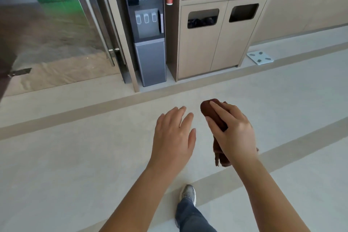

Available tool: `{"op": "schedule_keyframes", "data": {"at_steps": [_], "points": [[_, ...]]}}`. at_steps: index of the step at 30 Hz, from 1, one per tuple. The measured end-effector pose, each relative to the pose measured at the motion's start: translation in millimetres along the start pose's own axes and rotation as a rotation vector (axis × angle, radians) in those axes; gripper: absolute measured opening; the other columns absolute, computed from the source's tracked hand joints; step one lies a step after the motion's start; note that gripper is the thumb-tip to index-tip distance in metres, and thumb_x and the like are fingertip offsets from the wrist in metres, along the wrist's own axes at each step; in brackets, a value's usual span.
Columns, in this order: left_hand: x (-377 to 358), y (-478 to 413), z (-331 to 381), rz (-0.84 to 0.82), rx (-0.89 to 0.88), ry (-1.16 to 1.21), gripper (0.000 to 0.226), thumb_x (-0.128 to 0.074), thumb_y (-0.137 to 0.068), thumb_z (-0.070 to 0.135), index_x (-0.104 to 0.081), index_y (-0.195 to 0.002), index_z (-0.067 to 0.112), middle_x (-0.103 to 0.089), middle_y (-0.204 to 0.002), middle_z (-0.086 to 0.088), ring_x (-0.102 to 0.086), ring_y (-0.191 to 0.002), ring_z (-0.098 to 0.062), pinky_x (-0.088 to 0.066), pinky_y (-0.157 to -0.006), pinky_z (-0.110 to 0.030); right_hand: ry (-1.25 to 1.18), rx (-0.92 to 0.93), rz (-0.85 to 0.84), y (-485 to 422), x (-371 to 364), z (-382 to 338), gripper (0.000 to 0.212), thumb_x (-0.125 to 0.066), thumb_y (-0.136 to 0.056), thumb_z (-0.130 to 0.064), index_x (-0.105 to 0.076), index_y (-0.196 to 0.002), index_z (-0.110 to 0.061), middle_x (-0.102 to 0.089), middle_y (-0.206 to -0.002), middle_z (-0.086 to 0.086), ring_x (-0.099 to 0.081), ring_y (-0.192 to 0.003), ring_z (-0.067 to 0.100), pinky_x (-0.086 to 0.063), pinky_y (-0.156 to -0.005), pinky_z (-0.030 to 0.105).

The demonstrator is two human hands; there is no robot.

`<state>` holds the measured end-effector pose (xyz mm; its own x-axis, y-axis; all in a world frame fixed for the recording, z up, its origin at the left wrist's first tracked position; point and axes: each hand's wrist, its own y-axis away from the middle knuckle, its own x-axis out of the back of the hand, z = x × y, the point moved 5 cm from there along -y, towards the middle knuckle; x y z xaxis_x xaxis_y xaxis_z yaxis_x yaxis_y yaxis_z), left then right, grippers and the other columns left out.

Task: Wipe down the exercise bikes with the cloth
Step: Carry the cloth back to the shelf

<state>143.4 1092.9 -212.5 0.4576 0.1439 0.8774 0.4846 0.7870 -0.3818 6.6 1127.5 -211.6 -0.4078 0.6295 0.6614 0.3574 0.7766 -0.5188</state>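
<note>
Your right hand point(232, 132) is clamped on the brown cloth point(213, 115), bunched with its tail hanging below; it looks soft and light, so grip the wad. Your left hand point(174, 135) hovers spread and empty. No bikes show. Ahead, one cabinet bin point(203, 18) holds something dark.

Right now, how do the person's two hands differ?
The right hand is closed around a rolled brown cloth; the left hand is open and holds nothing. The right hand's fingers curl over the cloth, while the left hand's fingers are spread flat, palm down. Both are bare and reach forward over the pale floor.
</note>
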Motion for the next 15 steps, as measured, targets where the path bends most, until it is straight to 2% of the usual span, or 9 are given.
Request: {"op": "schedule_keyframes", "data": {"at_steps": [7,12,15], "points": [[-27.7,-152.2,-18.2,0.045,-0.009,-0.055,0.037,-0.066,-0.078,0.024,-0.062,-0.112,0.009,-0.061,-0.12,-0.014,-0.056,-0.111,-0.033,-0.041,-0.094,-0.049,0.004,0.01,0.059,-146.0,-37.7,48.3,0.035,-0.069,-0.08,-0.016,-0.065,-0.115,-0.016,-0.065,-0.112,0.008,-0.062,-0.098,0.032,-0.048,-0.078,0.033],[-46.0,-211.1,-61.7,0.032,0.085,-0.075,0.041,-0.051,-0.08,0.031,-0.063,-0.111,0.009,-0.061,-0.12,-0.015,-0.056,-0.11,-0.035,-0.04,-0.093,-0.052,-0.005,0.063,-0.014,-215.3,-86.8,52.6,0.036,-0.069,-0.08,-0.018,-0.064,-0.115,-0.015,-0.065,-0.111,0.011,-0.062,-0.095,0.033,-0.054,-0.076,0.039],[-59.5,-249.7,-96.1,0.041,0.139,-0.077,0.04,-0.058,-0.077,0.034,-0.064,-0.11,0.011,-0.061,-0.12,-0.014,-0.056,-0.11,-0.035,-0.038,-0.094,-0.051,-0.004,0.082,-0.055,-255.6,-125.4,52.3,0.036,-0.068,-0.081,-0.02,-0.063,-0.116,-0.015,-0.065,-0.111,0.011,-0.062,-0.095,0.033,-0.055,-0.077,0.041]]}}
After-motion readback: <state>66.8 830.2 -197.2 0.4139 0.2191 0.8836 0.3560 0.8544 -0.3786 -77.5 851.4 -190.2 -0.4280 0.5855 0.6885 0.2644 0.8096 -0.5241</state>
